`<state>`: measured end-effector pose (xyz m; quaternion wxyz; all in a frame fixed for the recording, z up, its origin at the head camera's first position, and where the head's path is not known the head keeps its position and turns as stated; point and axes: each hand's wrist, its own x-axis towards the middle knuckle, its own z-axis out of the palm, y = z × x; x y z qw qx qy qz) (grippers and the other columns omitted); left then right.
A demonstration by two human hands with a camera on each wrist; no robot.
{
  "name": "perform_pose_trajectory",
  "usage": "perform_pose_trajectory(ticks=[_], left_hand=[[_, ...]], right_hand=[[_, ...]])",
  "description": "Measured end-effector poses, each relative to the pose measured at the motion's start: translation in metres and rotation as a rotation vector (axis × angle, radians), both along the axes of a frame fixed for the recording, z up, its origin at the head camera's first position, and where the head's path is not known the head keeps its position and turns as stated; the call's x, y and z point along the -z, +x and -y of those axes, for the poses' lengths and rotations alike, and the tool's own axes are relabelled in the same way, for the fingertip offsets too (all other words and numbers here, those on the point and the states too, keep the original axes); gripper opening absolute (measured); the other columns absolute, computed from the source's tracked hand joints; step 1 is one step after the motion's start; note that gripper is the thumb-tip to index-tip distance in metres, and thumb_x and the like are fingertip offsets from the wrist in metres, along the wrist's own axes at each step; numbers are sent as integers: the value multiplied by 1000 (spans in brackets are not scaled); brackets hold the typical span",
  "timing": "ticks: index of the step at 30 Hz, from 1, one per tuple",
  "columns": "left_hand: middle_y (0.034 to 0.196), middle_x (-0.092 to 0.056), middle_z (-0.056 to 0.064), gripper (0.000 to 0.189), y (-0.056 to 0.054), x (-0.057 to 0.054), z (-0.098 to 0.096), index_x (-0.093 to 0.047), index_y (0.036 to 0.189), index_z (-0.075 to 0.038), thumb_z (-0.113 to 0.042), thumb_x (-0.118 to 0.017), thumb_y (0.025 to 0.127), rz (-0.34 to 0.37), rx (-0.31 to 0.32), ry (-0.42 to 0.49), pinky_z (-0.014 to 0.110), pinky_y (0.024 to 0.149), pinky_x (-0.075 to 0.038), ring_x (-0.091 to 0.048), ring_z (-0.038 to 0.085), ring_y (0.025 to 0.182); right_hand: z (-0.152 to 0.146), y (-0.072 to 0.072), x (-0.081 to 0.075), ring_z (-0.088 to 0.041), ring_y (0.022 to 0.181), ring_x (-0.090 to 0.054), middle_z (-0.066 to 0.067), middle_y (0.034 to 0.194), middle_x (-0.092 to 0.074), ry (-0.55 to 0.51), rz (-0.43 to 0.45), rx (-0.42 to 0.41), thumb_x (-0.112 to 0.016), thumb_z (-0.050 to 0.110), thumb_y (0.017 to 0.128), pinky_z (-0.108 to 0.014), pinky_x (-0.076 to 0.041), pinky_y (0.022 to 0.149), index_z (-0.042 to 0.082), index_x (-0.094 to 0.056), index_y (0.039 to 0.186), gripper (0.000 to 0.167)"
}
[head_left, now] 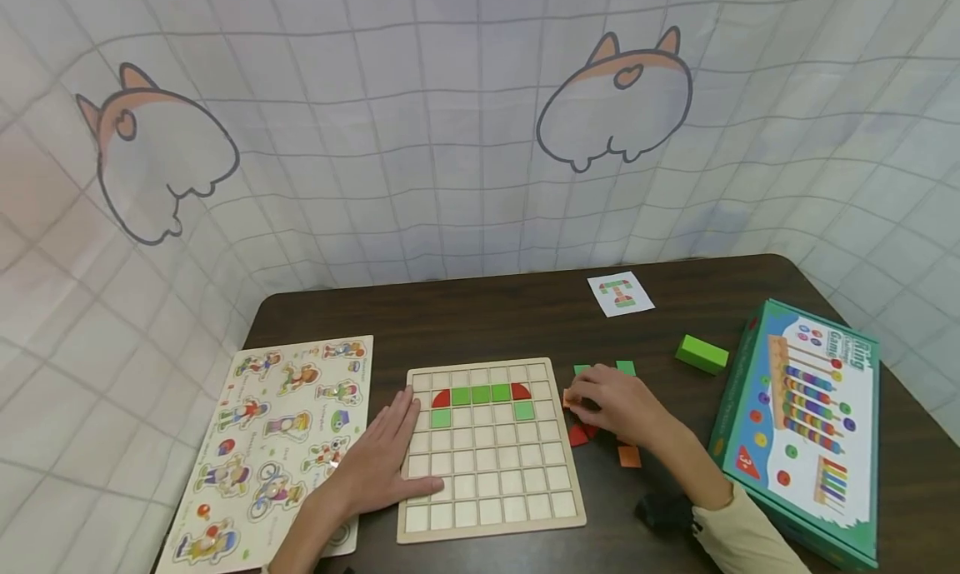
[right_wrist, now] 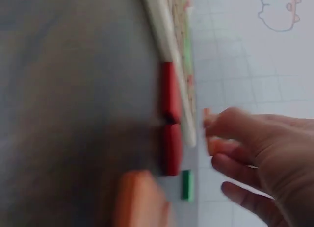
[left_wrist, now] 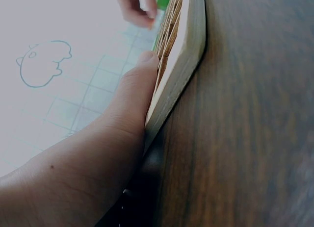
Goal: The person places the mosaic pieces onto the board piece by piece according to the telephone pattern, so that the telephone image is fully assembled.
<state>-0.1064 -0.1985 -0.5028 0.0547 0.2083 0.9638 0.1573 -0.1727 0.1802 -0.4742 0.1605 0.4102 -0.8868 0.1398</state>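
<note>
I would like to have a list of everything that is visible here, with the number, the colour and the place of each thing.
table: 1, dark brown, below everything
curtain: white with grey lines, behind table
drawings: 2, white and orange, on curtain
grid: 1, pale wood, table centre
green squares: 5, green, in grid
red corners: 2, red, in grid
loose greens: 2 visible, green, right of grid
loose reds: 2 visible, red, right of grid
orange pieces: at least 2, orange, right of grid
puzzle: 1, cream, left of grid
card: 1, white, far side
block: 1, green, beside box
box: 1, mostly green, right side
sleeve: beige, right arm
left hand: 1, bare, on grid's left edge
right hand: 1, bare, pinching an orange piece
</note>
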Motion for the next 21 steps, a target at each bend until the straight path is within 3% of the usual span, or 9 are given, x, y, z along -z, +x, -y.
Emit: perform_pose_trajectory(ticks=[3, 6, 10, 14, 18, 21], left_hand=[[166, -1, 8, 117, 0, 0, 0, -11, 156, -7, -84, -48, 76, 0, 7, -6, 43, 123, -20, -6, 23, 153], [166, -1, 7, 117, 0, -1, 1, -12, 156, -8, -84, -48, 75, -7, 1, -15, 43, 123, -20, -6, 23, 153], [166, -1, 6, 117, -1, -1, 0, -12, 156, -9, -85, -48, 75, -8, -6, -22, 43, 123, -21, -6, 23, 153], [166, -1, 7, 117, -1, -1, -1, -12, 157, -9, -86, -46, 75, 5, -6, -27, 44, 123, -21, -7, 23, 153], [166, -2, 7, 117, -1, -1, -1, -13, 156, -9, -86, -46, 75, 6, -11, -30, 44, 123, -22, -7, 23, 153], [166, -2, 7, 117, 0, 0, -1, -14, 156, -9, -86, -45, 75, 4, -16, -36, 44, 123, -22, -8, 23, 153]], right_hand=[[12, -4, -6, -8, 75, -59, 4, 92, -67, -107, -37, -57, -82, 17, 75, -19, -49, 59, 18, -72, 92, 19], [38, -5, -13, -8, 76, -61, 2, 96, -66, -152, -6, -161, -80, 14, 77, -16, -49, 61, 15, -72, 96, 21], [74, -3, -20, -10, 84, -62, -1, 99, -66, -94, 6, -278, -78, 11, 80, -17, -53, 70, 13, -73, 97, 18], [97, 0, -26, -11, 89, -61, -1, 100, -66, -32, 4, -338, -75, 11, 83, -19, -54, 77, 14, -73, 96, 13], [109, 0, -31, -12, 92, -62, -1, 101, -67, 12, 38, -343, -73, 14, 86, -20, -54, 80, 13, -73, 95, 9], [111, -2, -29, -14, 96, -63, -2, 104, -68, 63, 116, -321, -71, 16, 88, -22, -55, 83, 11, -73, 96, 10]])
